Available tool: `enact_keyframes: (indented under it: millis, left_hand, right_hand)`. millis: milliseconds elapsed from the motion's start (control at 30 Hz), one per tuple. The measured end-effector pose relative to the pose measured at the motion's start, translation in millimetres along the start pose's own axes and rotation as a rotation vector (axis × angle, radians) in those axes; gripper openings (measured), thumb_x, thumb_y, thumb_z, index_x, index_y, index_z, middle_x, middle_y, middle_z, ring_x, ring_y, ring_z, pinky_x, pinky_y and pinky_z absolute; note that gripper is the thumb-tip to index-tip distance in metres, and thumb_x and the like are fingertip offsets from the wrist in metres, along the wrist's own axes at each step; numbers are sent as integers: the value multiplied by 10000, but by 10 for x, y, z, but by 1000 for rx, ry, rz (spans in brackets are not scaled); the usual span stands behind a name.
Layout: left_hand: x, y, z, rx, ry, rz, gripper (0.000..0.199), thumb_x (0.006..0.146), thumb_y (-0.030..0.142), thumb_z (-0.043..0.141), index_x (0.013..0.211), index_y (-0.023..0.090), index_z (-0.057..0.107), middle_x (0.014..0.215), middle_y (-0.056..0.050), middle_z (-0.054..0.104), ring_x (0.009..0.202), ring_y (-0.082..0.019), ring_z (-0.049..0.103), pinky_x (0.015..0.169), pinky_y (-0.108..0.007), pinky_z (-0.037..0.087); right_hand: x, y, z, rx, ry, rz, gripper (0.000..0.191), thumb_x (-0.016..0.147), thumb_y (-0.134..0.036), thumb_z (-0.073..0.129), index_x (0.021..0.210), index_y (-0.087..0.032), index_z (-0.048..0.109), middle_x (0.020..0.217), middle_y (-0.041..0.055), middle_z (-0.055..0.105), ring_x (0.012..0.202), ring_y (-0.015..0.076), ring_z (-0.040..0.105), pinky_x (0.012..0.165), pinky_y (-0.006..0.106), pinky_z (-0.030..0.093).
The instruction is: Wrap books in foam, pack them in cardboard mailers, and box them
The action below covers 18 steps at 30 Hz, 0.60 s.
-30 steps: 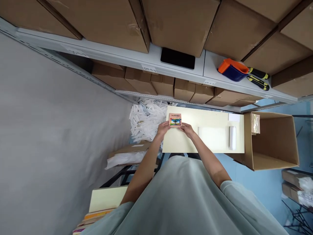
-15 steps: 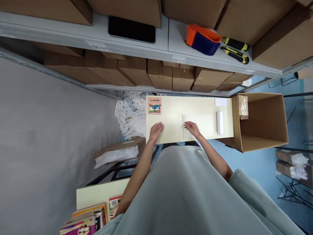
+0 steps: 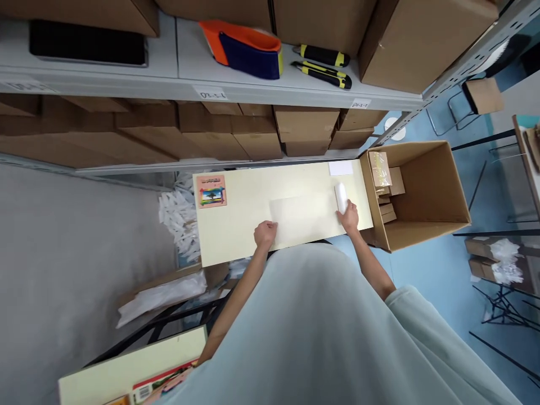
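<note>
One slim white roll

We were in what looked like a stockroom with a packing corner. A grey metal shelf carried brown boxes side by side, and code labels ran along its edge. Two box cutters lay on it. Lower down we saw a narrow counter with a white roll, a large open carton holding small boxes at one end, and a heap of white scraps beyond the other.
</note>
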<state>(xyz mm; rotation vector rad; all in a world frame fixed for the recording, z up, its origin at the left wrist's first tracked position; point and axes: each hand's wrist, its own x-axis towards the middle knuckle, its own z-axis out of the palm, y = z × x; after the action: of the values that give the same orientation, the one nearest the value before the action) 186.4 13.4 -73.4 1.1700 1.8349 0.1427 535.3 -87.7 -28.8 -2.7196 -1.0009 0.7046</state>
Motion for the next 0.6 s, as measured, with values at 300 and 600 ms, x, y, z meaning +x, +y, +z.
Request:
enact_keyframes:
  millis: [300,600]
  left_hand:
    - [101,-129,-522,64,215,-68,134,885,281,780,793,245,689,934,-125,820,1144,-371,764,1086,-471,560]
    - [134,-310,-1203,183,276,-148,135,876,252,797,799,221,689,1040,-148,837,1162,-388,759,1101,-474,548]
  right_hand:
    - [-37,-294,129,43,-184,-100,904,1014,-468,754,1747,-129,348,1584,224,636,1413,375,671,1124,438,586]
    - [-276,-780,463,14,-327,-160,902,986,-522,785,1707,-141,398,1551,238,590,1461,412,597,1145,508,573]
